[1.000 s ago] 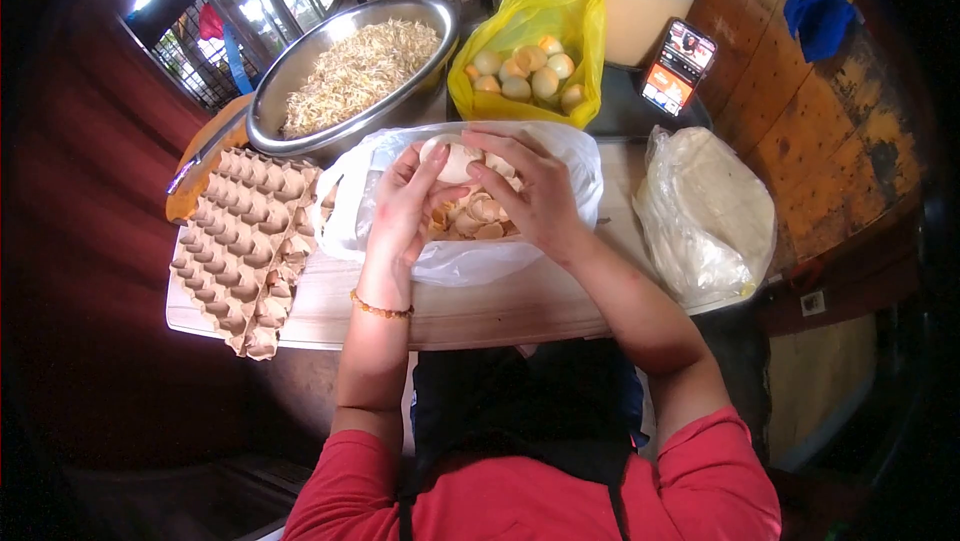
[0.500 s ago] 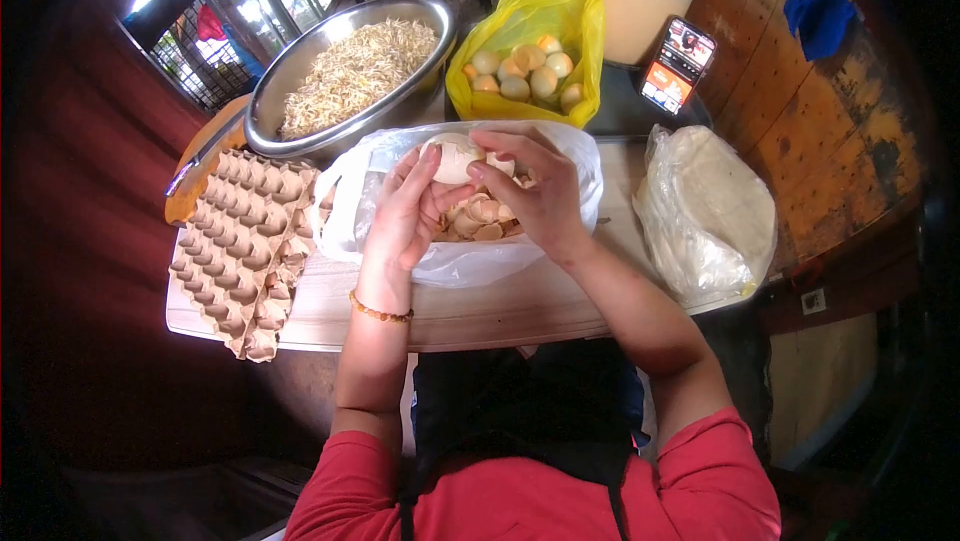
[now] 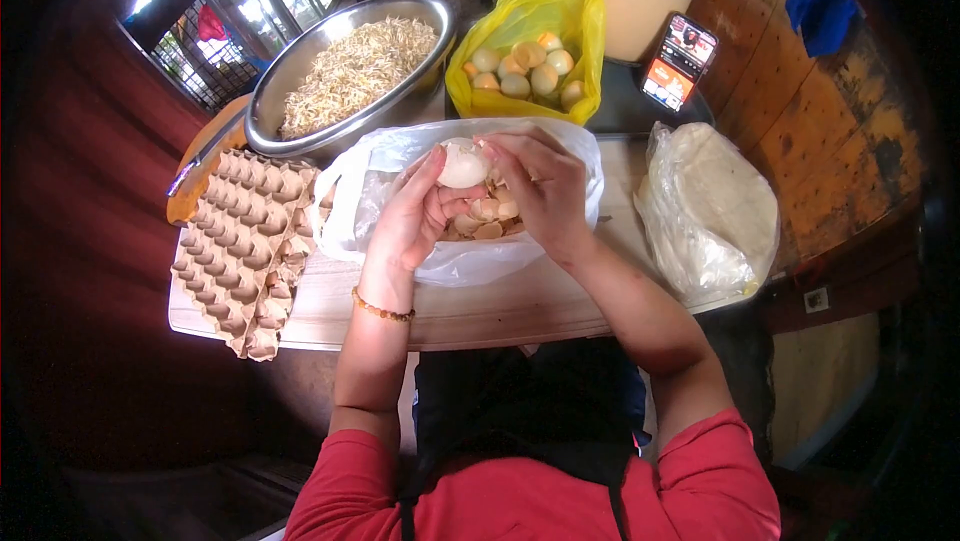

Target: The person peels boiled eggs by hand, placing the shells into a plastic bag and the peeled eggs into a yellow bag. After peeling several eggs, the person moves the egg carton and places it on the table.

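Note:
A pale egg [image 3: 464, 165] rests in the fingers of my left hand [image 3: 415, 211], which is closed around its left side and underside. My right hand [image 3: 548, 186] is bent over from the right, its thumb and fingertips pinched at the egg's upper right edge. Whether a bit of shell is between those fingertips is hidden. Beneath both hands lies an open white plastic bag [image 3: 350, 181], with broken eggshells [image 3: 488, 229] heaped inside.
Egg cartons [image 3: 235, 246] are stacked at the left. Behind stand a steel basin [image 3: 262, 111] of bean sprouts [image 3: 365, 66] and a yellow bag [image 3: 480, 41] of eggs. A phone [image 3: 680, 61] leans against a tub [image 3: 635, 16]. A pale wrapped bundle [image 3: 705, 216] sits right.
The egg has turned in my left hand and shows a smoother, rounder side. My right fingers have curled and shifted on its right side.

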